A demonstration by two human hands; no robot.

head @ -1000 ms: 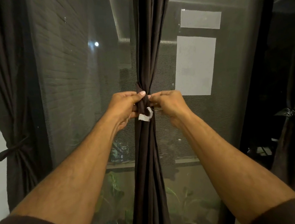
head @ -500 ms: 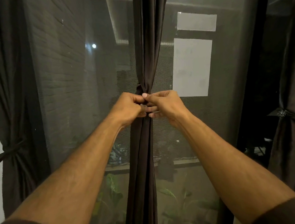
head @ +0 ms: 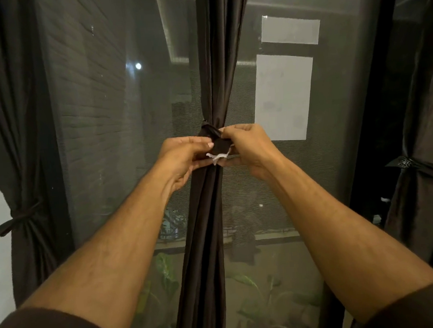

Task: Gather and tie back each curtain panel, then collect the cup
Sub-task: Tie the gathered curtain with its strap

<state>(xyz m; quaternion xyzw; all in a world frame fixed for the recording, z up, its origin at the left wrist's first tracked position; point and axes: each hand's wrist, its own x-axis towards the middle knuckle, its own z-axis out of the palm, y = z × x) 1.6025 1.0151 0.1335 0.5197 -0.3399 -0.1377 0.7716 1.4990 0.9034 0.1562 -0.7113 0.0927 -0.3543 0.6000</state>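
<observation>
Between my hands I see the centre curtain panel (head: 210,86), dark brown cloth with a soft, faintly satiny sheen along its folds. Its tie-back strap (head: 219,145) is matt dark fabric with a white, paper-like tag (head: 217,156). Beyond my hands, the window screen (head: 117,120) looks like fine, matt woven mesh.

Behind the glass of a tall window (head: 122,172) a pale brick wall (head: 86,91) recedes on the left, with a small round light (head: 138,65) glowing near its far end. To the right, two blank white rectangles (head: 282,96) sit one above the other. Low down, broad green leaves (head: 164,270) of plants show dimly, and a dark window frame (head: 364,124) rises at right.
</observation>
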